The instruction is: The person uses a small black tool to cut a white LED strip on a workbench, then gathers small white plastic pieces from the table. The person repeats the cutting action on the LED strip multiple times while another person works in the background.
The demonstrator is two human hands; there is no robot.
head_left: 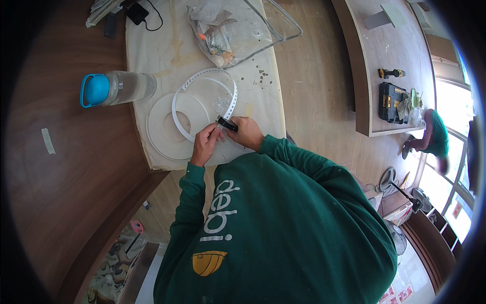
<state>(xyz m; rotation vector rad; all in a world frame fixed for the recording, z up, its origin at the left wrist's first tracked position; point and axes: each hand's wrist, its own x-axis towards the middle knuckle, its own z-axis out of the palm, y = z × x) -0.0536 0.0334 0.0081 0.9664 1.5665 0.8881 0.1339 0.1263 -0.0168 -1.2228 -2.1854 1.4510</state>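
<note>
Right hand (248, 133) clamped on black hole punch (227, 124); left hand (204, 145) pinches perforated white strip (232, 105). Loose pinch could let curled strip twist, skewing the punch.

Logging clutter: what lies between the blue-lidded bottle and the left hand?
Head view: a pale ring-shaped item and part of the perforated white strip.

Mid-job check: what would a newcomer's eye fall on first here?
Probably the green sweatshirt, which fills the lower middle of the view. Next, near the centre, comes the white perforated strip, looped on the table beyond the left hand, with a black tool in the right hand. The blue-lidded bottle stands out at the table's left edge.
</note>
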